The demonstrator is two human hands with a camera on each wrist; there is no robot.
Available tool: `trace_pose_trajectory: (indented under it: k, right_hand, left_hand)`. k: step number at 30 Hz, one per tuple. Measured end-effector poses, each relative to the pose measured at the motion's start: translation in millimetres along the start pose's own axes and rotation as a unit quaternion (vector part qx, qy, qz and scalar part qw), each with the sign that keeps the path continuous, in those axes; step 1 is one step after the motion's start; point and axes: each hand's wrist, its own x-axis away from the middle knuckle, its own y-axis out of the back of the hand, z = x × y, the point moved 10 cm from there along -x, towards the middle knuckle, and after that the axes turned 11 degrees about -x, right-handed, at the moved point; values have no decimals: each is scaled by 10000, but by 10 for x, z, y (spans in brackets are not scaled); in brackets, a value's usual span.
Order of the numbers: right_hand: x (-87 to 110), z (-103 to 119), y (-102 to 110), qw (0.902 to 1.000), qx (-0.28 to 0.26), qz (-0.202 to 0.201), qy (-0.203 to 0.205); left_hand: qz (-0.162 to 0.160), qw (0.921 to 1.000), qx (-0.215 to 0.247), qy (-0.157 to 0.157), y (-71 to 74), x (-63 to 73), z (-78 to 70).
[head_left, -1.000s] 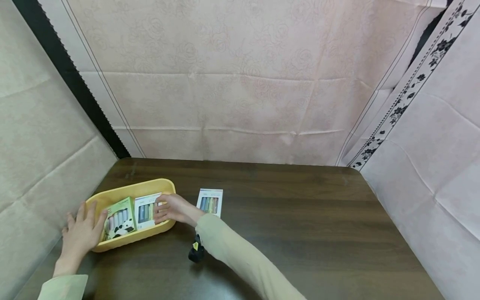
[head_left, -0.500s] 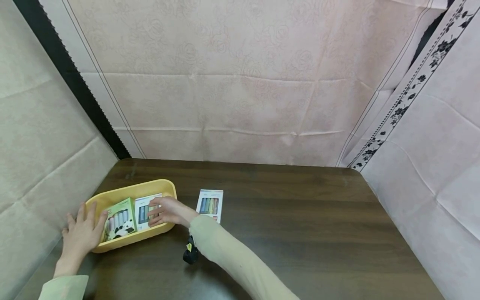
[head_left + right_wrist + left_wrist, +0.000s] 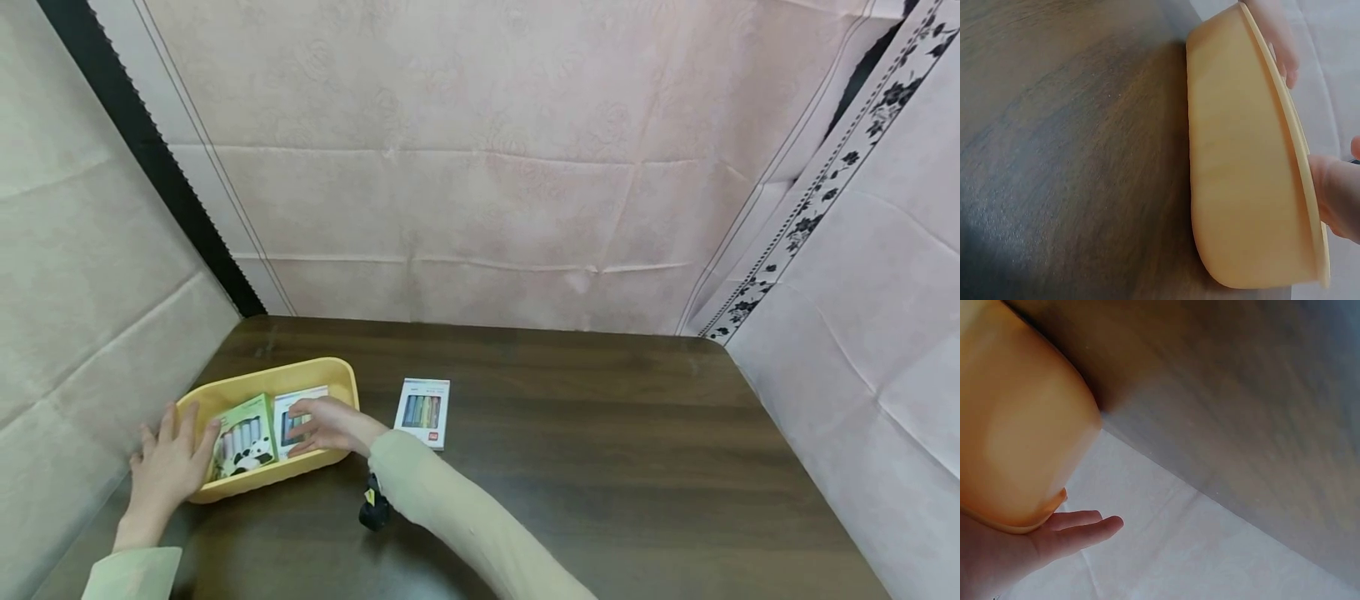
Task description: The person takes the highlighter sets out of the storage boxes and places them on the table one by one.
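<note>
A yellow basket stands on the table's left side. In it lie a green box with a panda picture and a white box, both showing pastel-coloured sticks on the front. My left hand rests on the basket's left rim, its fingers spread. Bent over the white box is my right hand, its fingertips on or just above the box; contact is hard to tell. A similar white box lies on the table right of the basket. The right wrist view shows the basket's outer wall, which hides the boxes.
The brown wooden table extends far to the right of the basket. Pale cloth hangs behind it and along both sides. A black wrist device sits under my right wrist, close above the tabletop.
My right hand has shifted left, from the right edge of the white box in the basket to over its middle. More of the loose white box now shows. My left hand stays on the rim.
</note>
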Motion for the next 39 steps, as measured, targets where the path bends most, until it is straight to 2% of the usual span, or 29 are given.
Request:
trace_pose_trajectory:
  k: [10,24,30,39]
  right_hand:
    - [-5,-18,-58,9999,142,-2,11]
    - [-27,-53,-117,9996,253,44,-79]
    - [-53,-76,-118,9972,724,20,-210]
    - [-81,-134,-154,9875,1524,182,-362]
  left_hand:
    - [-69,9999,-7,-89,22,-5,-36]
    - [-13,10000,-36,-12,11,-12,-20]
    - [-5,10000,-48,-8,14,-17,-18]
    - [-16,10000,-38,0,12,-11,-20]
